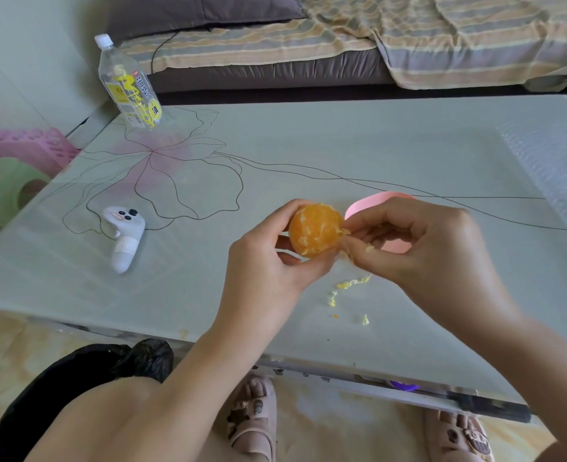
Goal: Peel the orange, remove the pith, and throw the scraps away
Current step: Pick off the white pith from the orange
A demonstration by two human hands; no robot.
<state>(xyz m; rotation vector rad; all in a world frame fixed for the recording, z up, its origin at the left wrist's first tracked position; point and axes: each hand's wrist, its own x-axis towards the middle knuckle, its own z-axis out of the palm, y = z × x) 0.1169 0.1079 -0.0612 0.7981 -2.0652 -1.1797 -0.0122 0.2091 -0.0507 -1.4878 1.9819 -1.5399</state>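
Observation:
A peeled orange (314, 229) with pale pith streaks is held above the glass table (308, 145), gripped from the left and below by my left hand (268, 258). My right hand (418, 245) comes in from the right, and its thumb and fingertips pinch a thread of pith at the orange's right side. Small yellow pith scraps (350, 284) lie on the table just below the hands. A bin lined with a black bag (85, 365) stands on the floor at the lower left, partly hidden by my left arm.
A pink bowl (380, 199) sits behind my right hand, mostly hidden. A white controller (123, 238) lies at the left, a plastic bottle (128, 85) at the far left corner. Green and pink stools stand beyond the table's left edge. A sofa runs along the far side.

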